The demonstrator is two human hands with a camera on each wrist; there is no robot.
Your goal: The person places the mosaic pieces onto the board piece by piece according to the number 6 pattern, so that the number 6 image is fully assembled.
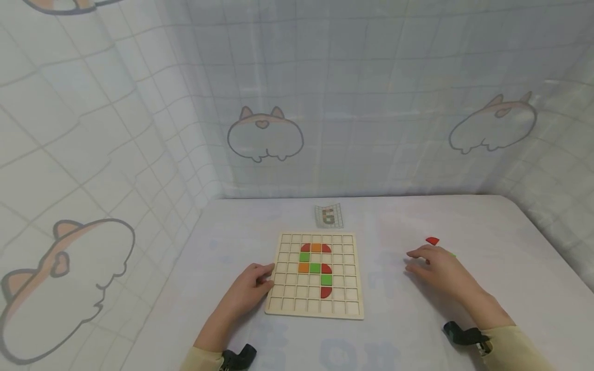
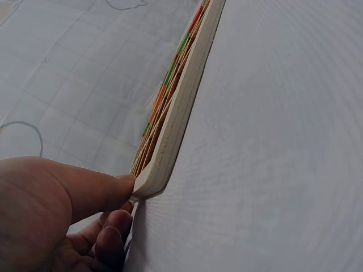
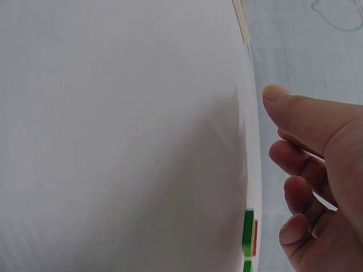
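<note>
A square wooden grid board (image 1: 290,305) lies on the table. Its cells hold several red rounded pieces (image 1: 327,292), green squares (image 1: 327,280) and orange squares (image 1: 316,247). My left hand (image 1: 248,288) holds the board's left edge. In the left wrist view the thumb (image 2: 108,190) presses at a corner, other fingers curled below it. Off to the right, my right hand (image 1: 441,273) hovers over the table with loosely bent fingers and nothing between them. Just past it lies a red quarter-round piece (image 1: 432,240); a green block (image 3: 248,233) is partly hidden by that hand in the head view.
Behind the board lies a small printed card (image 1: 329,216) with a coloured figure on a grid. White table cloth (image 1: 390,221) stretches on both sides of the board. Hanging grid-patterned curtains (image 1: 352,129) enclose the table at the back and sides.
</note>
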